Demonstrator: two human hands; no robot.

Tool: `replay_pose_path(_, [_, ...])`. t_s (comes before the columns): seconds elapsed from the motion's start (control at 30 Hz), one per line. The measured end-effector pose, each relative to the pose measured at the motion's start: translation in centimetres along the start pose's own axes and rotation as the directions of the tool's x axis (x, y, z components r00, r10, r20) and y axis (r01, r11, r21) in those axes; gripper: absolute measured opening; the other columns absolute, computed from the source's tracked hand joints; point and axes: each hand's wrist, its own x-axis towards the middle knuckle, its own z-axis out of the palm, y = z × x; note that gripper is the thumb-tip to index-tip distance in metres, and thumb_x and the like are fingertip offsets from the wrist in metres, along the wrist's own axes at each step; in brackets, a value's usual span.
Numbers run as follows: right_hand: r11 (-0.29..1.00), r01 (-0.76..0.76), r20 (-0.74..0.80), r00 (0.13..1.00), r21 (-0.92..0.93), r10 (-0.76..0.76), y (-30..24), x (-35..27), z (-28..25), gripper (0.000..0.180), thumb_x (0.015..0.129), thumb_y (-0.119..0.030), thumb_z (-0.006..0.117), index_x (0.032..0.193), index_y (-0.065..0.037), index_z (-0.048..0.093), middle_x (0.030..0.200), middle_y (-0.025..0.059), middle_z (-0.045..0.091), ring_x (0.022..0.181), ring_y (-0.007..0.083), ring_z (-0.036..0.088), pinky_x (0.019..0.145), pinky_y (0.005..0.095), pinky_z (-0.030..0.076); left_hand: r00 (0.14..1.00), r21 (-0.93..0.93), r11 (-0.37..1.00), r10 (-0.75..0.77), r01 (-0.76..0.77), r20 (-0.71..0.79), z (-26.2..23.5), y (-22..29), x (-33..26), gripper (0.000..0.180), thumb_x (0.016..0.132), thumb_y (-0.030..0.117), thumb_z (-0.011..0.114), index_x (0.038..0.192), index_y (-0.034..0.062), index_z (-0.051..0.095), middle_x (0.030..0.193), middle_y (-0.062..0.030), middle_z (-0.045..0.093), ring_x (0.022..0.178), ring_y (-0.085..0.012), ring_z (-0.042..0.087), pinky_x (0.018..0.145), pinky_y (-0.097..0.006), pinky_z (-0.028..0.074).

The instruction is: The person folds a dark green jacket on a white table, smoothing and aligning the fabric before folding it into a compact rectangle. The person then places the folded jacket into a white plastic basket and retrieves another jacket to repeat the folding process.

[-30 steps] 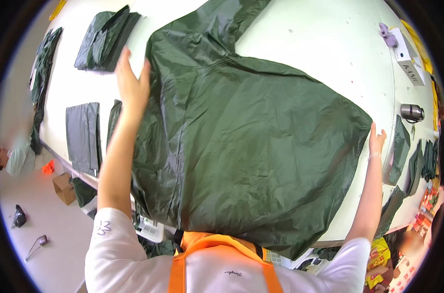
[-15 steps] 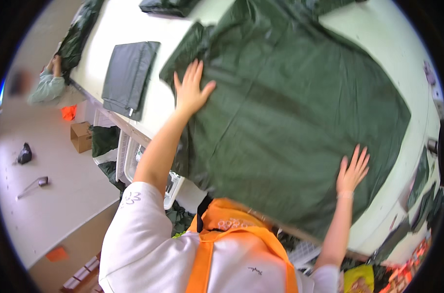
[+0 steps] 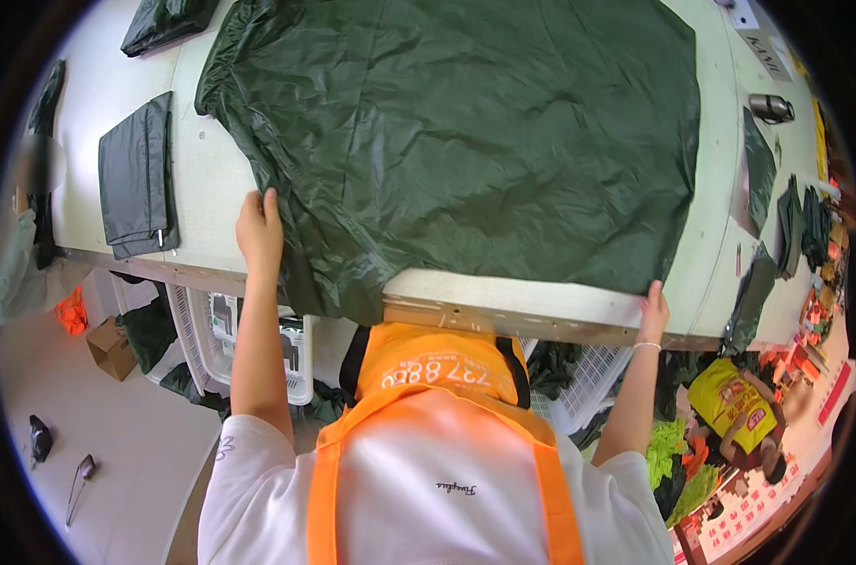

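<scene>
Both hands are at a dark-green garment on a pale desk. Left of the left grip, and apart from it, lies a folded packet; a second packet lies beyond the first. Right of the right grip, thin dark-green pieces lie along the desk, with a metal flask farther off. Below the left grip, past the desk's front edge, is a white basket; an orange apron sits between the grips, toward the wearer.

The garment spreads away from both grips. Its right edge runs outward from the right grip; its near edge slants between the grips, bunching and hanging over the desk's front beside the left one. The far end is cut off, so its long axis cannot be told.

The left grip is closed on the garment's side, the right on its near corner. Half a second earlier, both lay flat on the cloth, fingers spread; now a strip of desk shows before the near edge.
</scene>
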Motion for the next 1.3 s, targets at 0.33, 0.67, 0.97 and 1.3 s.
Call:
replay_pose_path(0.33, [0.537,0.844,-0.318,0.505,-0.016,-0.802,-18.9,-6.7,-2.2,0.029,0.093,-0.026,0.054,0.098,0.002,0.055,0.076,0.0066,0.056,0.071,0.0139,0.049,0.071,0.0269,0.042,0.978,-0.533,0.843,-0.169,0.081,-0.119,-1.0,-2.9,4.9,0.028,0.093,0.021,0.045,0.085,-0.0038,0.056,0.078,-0.0047,0.053,0.073,-0.0137,0.044,0.069,-0.030,0.038])
replay_pose_path(0.67, [0.656,0.015,0.042,0.997,0.755,-0.070,-10.9,-0.4,-4.6,0.034,0.088,-0.028,0.060,0.068,-0.001,0.055,0.062,-0.0002,0.053,0.059,0.0112,0.040,0.056,0.0271,0.038,0.969,-0.539,0.824,-0.242,0.176,-0.054,-1.7,-8.3,5.9,0.034,0.093,0.024,0.044,0.092,-0.0065,0.059,0.086,-0.0107,0.061,0.077,-0.0180,0.052,0.073,-0.032,0.042])
replay_pose_path(0.97, [0.743,0.658,-0.299,0.689,-0.121,-0.660,1.7,4.6,-3.6,0.045,0.094,-0.038,0.047,0.090,0.006,0.059,0.088,0.0155,0.060,0.080,0.0193,0.050,0.078,0.0327,0.043,0.905,-0.353,0.921,-0.286,0.168,-0.315,-1.5,-5.0,-3.8,0.053,0.088,0.040,0.057,0.113,-0.0059,0.050,0.099,-0.0203,0.060,0.088,-0.0274,0.057,0.080,-0.035,0.044])
replay_pose_path(1.3, [0.785,0.579,-0.004,0.804,-0.221,-0.595,-1.7,-4.1,-2.4,0.032,0.095,-0.021,0.050,0.122,-0.003,0.048,0.084,0.0062,0.057,0.075,0.0152,0.051,0.071,0.0274,0.043,0.917,-0.463,0.819,-0.397,0.340,-0.029,0.1,-12.0,-16.1,0.032,0.095,0.025,0.045,0.093,-0.0055,0.055,0.086,-0.0149,0.061,0.079,-0.0251,0.057,0.073,-0.034,0.044])
